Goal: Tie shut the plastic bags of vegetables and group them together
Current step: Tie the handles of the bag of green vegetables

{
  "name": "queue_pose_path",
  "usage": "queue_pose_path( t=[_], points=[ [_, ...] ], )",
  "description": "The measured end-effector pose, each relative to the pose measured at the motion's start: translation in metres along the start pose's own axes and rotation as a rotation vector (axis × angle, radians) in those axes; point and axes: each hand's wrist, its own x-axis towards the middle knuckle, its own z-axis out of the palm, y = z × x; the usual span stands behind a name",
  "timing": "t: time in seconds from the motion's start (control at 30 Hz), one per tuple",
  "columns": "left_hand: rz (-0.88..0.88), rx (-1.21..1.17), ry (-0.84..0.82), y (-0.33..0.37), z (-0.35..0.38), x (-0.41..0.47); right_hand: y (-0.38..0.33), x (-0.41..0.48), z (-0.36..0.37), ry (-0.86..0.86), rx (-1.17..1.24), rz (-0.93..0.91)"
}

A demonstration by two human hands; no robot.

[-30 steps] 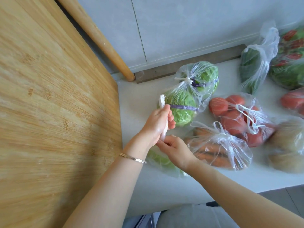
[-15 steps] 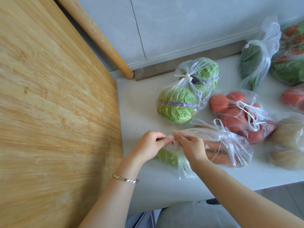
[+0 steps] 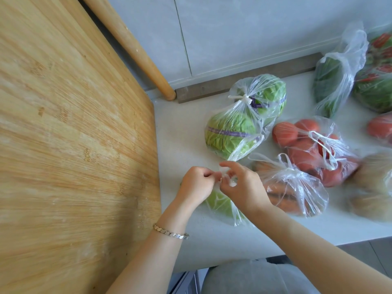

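Note:
A clear bag with something green lies on the white counter under my hands. My left hand pinches the twisted neck of this bag from the left. My right hand pinches the same neck from the right, fingers curled through the plastic. Beyond them sit tied bags: cabbages, carrots and tomatoes. My hands hide the neck itself.
A large wooden board fills the left. A rolling pin leans on the wall behind. More bags stand at the right: dark greens, chillies and greens, potatoes. The counter's front edge runs below my arms.
My left hand has come down from holding the bag's neck upright. Both hands now meet low over the green bag and work its neck; my right fingers have spread.

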Motion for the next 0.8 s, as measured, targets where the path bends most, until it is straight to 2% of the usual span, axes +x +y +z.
queue_pose_path(
  t=[0.1,0.2,0.5,0.63,0.7,0.8],
  points=[
    [0.076,0.103,-0.016,0.001,0.000,-0.005,0.002,0.005,0.005,-0.041,-0.175,-0.079],
    [0.145,0.145,-0.031,0.000,-0.002,-0.009,0.005,0.009,0.007,-0.094,-0.184,-0.130],
    [0.224,-0.035,-0.033,-0.003,-0.005,-0.014,0.007,0.009,0.002,0.055,0.131,-0.077],
    [0.212,0.017,-0.002,-0.001,-0.006,-0.013,0.007,0.012,-0.003,-0.042,0.147,-0.026],
    [0.292,0.099,0.062,0.000,-0.006,-0.013,0.006,0.016,-0.009,-0.097,0.213,0.035],
    [0.493,0.194,0.209,-0.002,-0.001,-0.011,0.002,0.021,-0.019,-0.150,0.476,0.191]
  ],
)
